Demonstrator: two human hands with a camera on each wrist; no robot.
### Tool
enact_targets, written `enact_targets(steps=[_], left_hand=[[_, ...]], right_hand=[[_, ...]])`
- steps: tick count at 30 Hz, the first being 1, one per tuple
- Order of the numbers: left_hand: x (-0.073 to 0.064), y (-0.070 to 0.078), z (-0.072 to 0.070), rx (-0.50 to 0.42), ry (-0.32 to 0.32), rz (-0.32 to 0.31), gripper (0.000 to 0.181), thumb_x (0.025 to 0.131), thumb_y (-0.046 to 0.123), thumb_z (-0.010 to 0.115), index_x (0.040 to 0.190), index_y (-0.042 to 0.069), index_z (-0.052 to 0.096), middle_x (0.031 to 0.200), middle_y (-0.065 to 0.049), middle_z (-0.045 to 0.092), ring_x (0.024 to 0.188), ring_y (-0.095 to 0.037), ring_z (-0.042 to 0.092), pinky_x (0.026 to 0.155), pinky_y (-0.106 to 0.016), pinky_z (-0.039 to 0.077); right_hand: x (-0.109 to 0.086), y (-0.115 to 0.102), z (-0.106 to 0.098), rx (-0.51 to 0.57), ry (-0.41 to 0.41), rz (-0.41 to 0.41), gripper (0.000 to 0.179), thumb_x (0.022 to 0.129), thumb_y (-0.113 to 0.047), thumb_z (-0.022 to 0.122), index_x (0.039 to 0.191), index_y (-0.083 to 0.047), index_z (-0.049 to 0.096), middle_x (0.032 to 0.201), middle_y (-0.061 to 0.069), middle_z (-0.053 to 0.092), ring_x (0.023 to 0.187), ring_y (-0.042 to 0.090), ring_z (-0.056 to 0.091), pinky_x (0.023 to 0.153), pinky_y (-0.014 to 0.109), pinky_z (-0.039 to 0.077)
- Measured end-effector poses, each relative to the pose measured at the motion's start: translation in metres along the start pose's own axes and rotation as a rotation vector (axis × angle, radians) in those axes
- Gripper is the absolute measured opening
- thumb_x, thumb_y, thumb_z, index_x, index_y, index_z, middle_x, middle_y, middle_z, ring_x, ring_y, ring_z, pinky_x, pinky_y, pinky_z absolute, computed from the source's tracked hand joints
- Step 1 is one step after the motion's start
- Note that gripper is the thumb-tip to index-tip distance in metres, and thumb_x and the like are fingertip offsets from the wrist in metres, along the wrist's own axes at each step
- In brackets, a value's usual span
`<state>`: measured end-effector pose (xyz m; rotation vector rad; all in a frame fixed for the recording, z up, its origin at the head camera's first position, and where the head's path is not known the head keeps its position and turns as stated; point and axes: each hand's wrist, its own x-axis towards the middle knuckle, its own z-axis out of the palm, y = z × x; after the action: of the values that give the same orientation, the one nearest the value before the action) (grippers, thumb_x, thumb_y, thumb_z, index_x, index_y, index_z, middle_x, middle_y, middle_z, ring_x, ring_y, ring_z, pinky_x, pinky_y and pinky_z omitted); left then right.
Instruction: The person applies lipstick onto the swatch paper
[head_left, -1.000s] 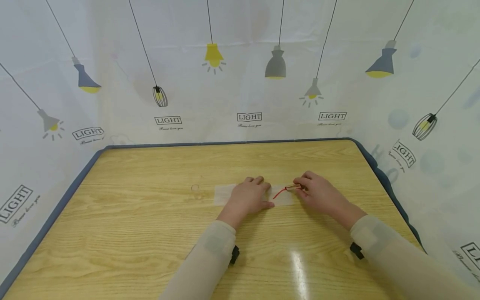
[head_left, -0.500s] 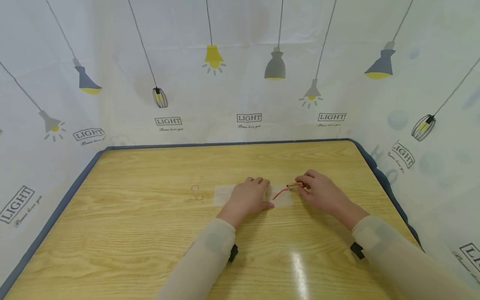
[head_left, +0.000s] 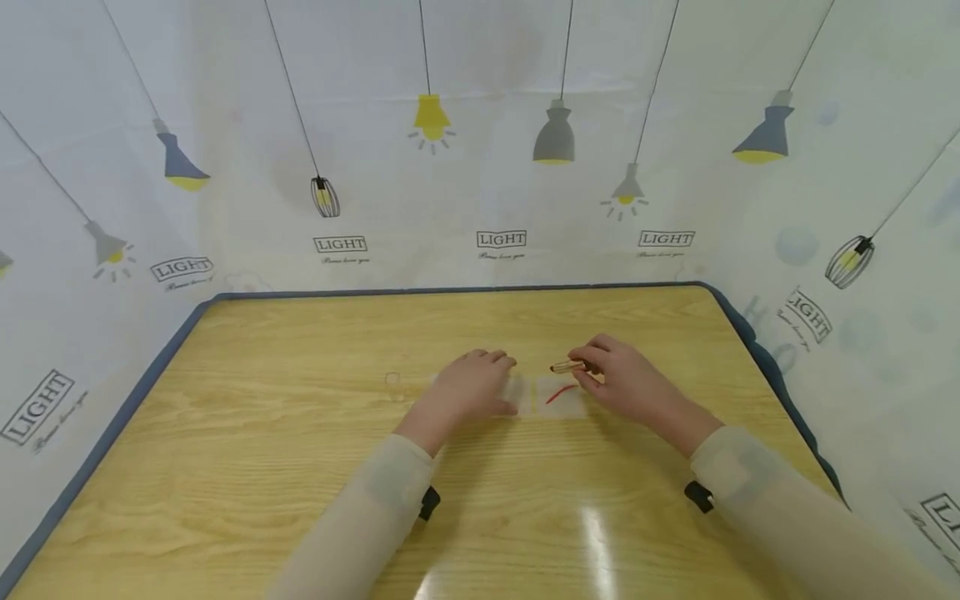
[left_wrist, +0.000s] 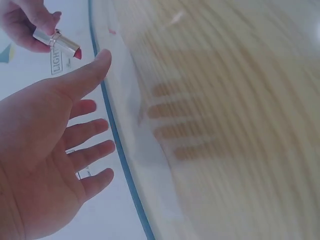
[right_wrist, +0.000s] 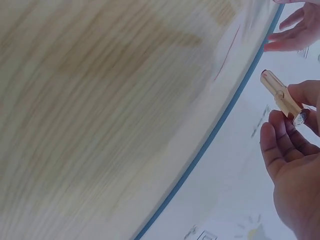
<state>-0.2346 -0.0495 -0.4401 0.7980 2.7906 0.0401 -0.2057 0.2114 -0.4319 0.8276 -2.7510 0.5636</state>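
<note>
My right hand (head_left: 633,383) pinches a gold lipstick (head_left: 566,367) between thumb and fingers. Its red tip shows in the left wrist view, pointing toward the left hand. Below the lipstick lies a white sheet (head_left: 558,408), flat on the table, with a short slanted red stroke (head_left: 561,393) on its right part. My left hand (head_left: 465,387) is over the sheet's left part and hides some of it. In the left wrist view its fingers (left_wrist: 90,132) are spread and hold nothing, and the hand looks raised off the surface.
A wooden table (head_left: 300,467) with a dark blue edge (head_left: 450,290) stretches around the hands. White cloth (head_left: 495,192) printed with lamps surrounds it on three sides. A faint squarish mark (head_left: 392,379) lies left of the sheet.
My left hand has lifted and moved left, uncovering more of the sheet. The lipstick has come up off the red stroke and shifted left with my right hand.
</note>
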Motion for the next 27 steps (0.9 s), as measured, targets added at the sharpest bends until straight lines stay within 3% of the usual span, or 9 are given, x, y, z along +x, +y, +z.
enact_targets(steps=[5, 11, 21, 27], left_hand=[[-0.01, -0.011, 0.002, 0.006, -0.006, 0.012, 0.071, 0.101, 0.054, 0.069, 0.158, 0.014, 0.052, 0.166, -0.008, 0.05, 0.155, -0.032, 0.044, 0.131, -0.047, 0.034], [-0.019, -0.021, 0.009, -0.012, -0.002, 0.013, 0.071, 0.102, 0.054, 0.067, 0.161, 0.017, 0.049, 0.17, -0.008, 0.044, 0.158, -0.034, 0.04, 0.131, -0.052, 0.032], [-0.027, -0.026, 0.016, -0.081, -0.02, -0.002, 0.065, 0.107, 0.053, 0.06, 0.163, 0.023, 0.045, 0.174, -0.004, 0.036, 0.162, -0.034, 0.033, 0.132, -0.059, 0.028], [-0.03, -0.027, 0.019, -0.105, -0.001, -0.004, 0.06, 0.109, 0.052, 0.055, 0.162, 0.024, 0.047, 0.174, -0.003, 0.036, 0.162, -0.034, 0.033, 0.131, -0.059, 0.031]], right_hand=[[0.006, -0.014, 0.011, 0.016, 0.014, -0.082, 0.021, 0.098, -0.011, 0.076, 0.118, -0.002, 0.076, 0.106, 0.01, 0.069, 0.085, 0.017, 0.068, 0.074, 0.032, 0.062], [0.015, -0.034, 0.025, 0.027, 0.017, -0.159, 0.021, 0.098, -0.01, 0.077, 0.117, -0.002, 0.075, 0.104, 0.009, 0.067, 0.082, 0.016, 0.066, 0.071, 0.029, 0.061], [0.022, -0.058, 0.042, -0.002, -0.092, -0.105, 0.02, 0.1, -0.015, 0.075, 0.119, -0.008, 0.075, 0.106, 0.006, 0.065, 0.085, 0.015, 0.063, 0.076, 0.031, 0.061], [0.021, -0.063, 0.046, 0.001, -0.079, -0.109, 0.021, 0.099, -0.014, 0.076, 0.119, -0.007, 0.075, 0.105, 0.006, 0.064, 0.084, 0.014, 0.063, 0.075, 0.029, 0.06]])
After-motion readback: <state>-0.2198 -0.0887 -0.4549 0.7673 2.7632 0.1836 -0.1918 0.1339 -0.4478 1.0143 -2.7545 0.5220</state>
